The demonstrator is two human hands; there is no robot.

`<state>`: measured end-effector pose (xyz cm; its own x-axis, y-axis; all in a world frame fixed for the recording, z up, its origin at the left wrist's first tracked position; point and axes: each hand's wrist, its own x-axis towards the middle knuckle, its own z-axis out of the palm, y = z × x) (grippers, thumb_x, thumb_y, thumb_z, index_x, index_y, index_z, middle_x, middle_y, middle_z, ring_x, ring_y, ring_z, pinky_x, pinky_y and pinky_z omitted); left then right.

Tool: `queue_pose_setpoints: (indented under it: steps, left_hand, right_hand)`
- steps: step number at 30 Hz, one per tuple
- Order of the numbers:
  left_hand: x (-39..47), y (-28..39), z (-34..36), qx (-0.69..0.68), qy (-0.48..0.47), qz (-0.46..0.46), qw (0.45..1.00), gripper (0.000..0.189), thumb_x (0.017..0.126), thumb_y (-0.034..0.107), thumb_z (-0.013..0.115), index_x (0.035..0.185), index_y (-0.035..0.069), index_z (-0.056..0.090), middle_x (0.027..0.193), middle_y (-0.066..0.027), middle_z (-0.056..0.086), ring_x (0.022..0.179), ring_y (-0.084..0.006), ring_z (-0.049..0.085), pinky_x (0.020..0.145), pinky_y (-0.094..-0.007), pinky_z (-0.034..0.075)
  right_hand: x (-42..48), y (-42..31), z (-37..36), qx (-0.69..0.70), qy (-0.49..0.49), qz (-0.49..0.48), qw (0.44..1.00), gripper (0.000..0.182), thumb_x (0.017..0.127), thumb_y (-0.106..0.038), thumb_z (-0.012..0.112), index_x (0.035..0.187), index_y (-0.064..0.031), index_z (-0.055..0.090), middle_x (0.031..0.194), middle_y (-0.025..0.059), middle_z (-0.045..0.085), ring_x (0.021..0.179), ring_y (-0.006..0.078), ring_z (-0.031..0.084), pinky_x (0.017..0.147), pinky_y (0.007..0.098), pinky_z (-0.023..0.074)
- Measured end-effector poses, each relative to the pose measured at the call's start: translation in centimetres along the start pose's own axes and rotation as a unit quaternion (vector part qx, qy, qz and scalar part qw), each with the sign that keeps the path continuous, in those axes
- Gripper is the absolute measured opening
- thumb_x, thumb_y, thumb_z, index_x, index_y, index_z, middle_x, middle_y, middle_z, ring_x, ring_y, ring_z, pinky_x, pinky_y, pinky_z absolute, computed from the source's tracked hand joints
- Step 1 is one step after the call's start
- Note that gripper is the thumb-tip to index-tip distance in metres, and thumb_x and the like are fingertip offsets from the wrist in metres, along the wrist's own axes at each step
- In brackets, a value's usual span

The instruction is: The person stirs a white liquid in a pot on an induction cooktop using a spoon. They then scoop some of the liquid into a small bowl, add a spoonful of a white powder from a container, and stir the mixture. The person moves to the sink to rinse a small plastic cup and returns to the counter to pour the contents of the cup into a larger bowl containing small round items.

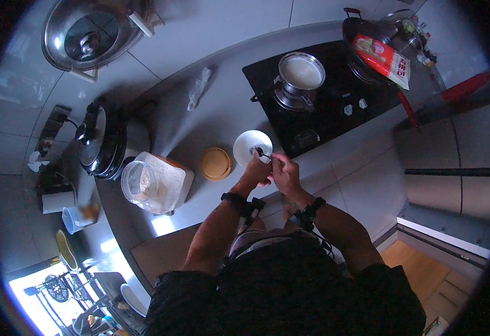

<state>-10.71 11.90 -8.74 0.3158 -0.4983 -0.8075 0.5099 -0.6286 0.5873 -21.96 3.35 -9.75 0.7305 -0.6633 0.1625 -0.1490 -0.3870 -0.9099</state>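
A white bowl (pixel 245 140) stands on the counter in front of me. My right hand (pixel 287 174) pinches the handle of a dark metal spoon (pixel 261 153), whose head is over the bowl's inside. A fingertip of my left hand (pixel 256 171) reaches over the near rim to the spoon's head and seems to touch it; the other fingers are partly hidden. Left of the bowl lies a round yellow-brown lid (pixel 214 164). Beyond it is a large clear plastic jar (pixel 177 185) of pale powder, its round mouth uncovered.
A steel pot (pixel 302 71) with whitish liquid is on the black cooktop (pixel 329 122). A red-and-white food packet (pixel 381 59) lies across a wok (pixel 356 29). A crumpled plastic bag (pixel 199 89) rests near the wall. The left side has an electric cooker (pixel 106 143).
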Motion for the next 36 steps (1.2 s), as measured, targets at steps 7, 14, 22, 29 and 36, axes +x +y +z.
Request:
queue_pose_setpoints:
  steps: [7, 14, 22, 29, 36]
  left_hand:
    - [2.6, -3.8, -0.3, 0.078, -0.057, 0.104, 0.990, 0.078, 0.091, 0.077, 0.031, 0.109, 0.006, 0.057, 0.102, -0.0181, 0.068, 0.062, -0.0284, 0.057, 0.049, -0.0411, 0.041]
    - [5.6, -5.0, -2.5, -0.037, -0.093, 0.033, 0.994, 0.050, 0.091, 0.051, 0.052, 0.121, 0.012, 0.043, 0.086, -0.0175, 0.065, 0.066, -0.0278, 0.062, 0.045, -0.0445, 0.041]
    - [1.8, -1.9, -1.4, 0.081, -0.002, 0.120, 0.990, 0.065, 0.084, 0.007, 0.067, 0.137, 0.008, 0.028, 0.080, -0.0186, 0.064, 0.053, -0.0296, 0.065, 0.036, -0.0394, 0.047]
    - [-0.9, 0.2, -0.5, -0.018, 0.042, 0.054, 0.998, 0.070, 0.083, 0.005, 0.068, 0.141, 0.011, 0.029, 0.078, -0.0156, 0.064, 0.054, -0.0266, 0.065, 0.037, -0.0357, 0.047]
    - [0.4, -4.1, -3.1, 0.109, -0.076, 0.367, 0.921, 0.074, 0.081, 0.001, 0.068, 0.144, 0.015, 0.032, 0.083, -0.0132, 0.068, 0.052, -0.0213, 0.063, 0.039, -0.0336, 0.046]
  right_hand:
    - [0.5, 0.0, 0.0, -0.015, 0.004, 0.046, 0.999, 0.019, 0.096, -0.013, 0.059, 0.106, 0.0002, 0.067, 0.082, 0.0138, 0.072, 0.074, 0.0230, 0.071, 0.066, 0.0341, 0.0554]
    - [0.4, -1.7, -0.5, -0.001, -0.023, 0.038, 0.999, 0.019, 0.095, -0.015, 0.055, 0.102, -0.0017, 0.067, 0.081, 0.0169, 0.070, 0.074, 0.0337, 0.070, 0.066, 0.0415, 0.0541]
    - [-0.2, -1.9, -0.7, 0.002, -0.035, 0.033, 0.999, 0.020, 0.096, -0.014, 0.053, 0.103, -0.0011, 0.067, 0.085, 0.0191, 0.070, 0.077, 0.0342, 0.070, 0.069, 0.0397, 0.0547]
    - [-0.7, -1.1, -1.0, -0.009, -0.038, 0.032, 0.999, 0.020, 0.097, -0.016, 0.054, 0.104, -0.0020, 0.066, 0.088, 0.0199, 0.070, 0.079, 0.0342, 0.070, 0.069, 0.0397, 0.0548]
    - [0.2, -1.4, -0.2, 0.004, -0.023, 0.004, 1.000, 0.017, 0.095, -0.013, 0.057, 0.104, -0.0035, 0.066, 0.083, 0.0180, 0.070, 0.077, 0.0343, 0.070, 0.067, 0.0417, 0.0546]
